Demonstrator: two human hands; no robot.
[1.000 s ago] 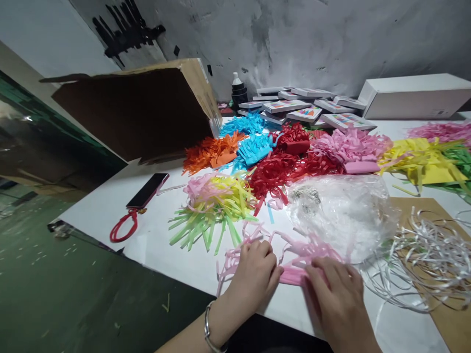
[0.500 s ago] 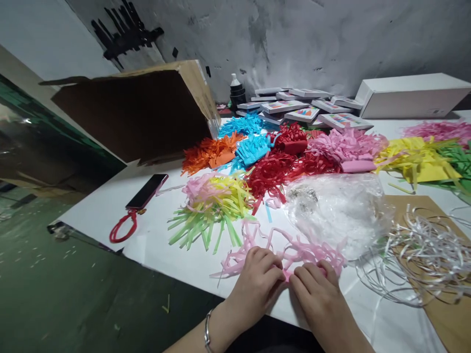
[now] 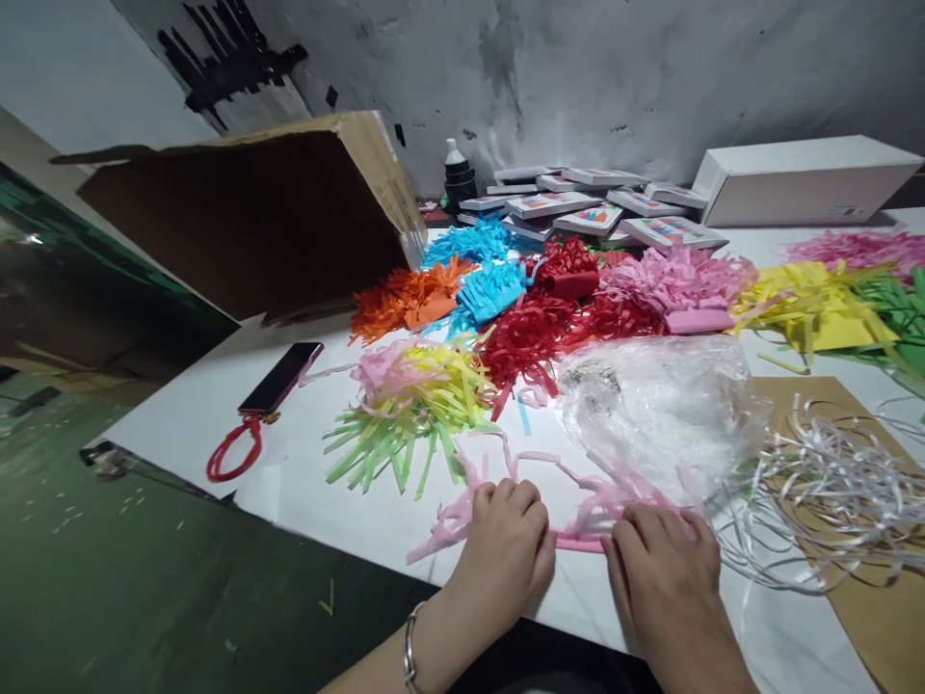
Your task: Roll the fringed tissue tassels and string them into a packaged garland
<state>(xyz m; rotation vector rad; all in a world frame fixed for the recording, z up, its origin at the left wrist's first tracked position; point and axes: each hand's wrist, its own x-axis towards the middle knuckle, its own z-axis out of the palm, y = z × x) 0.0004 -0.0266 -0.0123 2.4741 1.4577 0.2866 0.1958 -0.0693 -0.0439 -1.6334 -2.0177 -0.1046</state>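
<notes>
Pink fringed tissue paper (image 3: 580,544) lies along the table's near edge, its uncut band rolled into a narrow strip and its loose strips fanned out beyond. My left hand (image 3: 512,549) is closed on the left part of the band, with the fingertips curled under and partly hidden. Farther right, my right hand (image 3: 661,569) presses and grips the same band, fingers bent. A short stretch of the rolled band shows between the hands. Ahead and to the left sits a pink, yellow and green fringed tassel bundle (image 3: 415,405).
A clear plastic bag (image 3: 665,414) and silver ribbon (image 3: 845,492) on brown cardboard (image 3: 882,617) lie to the right. Red, blue, orange and yellow fringes, boxed packs (image 3: 593,217) and a white box (image 3: 806,183) stand behind. A phone (image 3: 280,378) and an open carton (image 3: 246,231) are left.
My hands have moved apart along the pink band, the right hand going rightward. More of the rolled strip now shows between them. The view has shifted slightly.
</notes>
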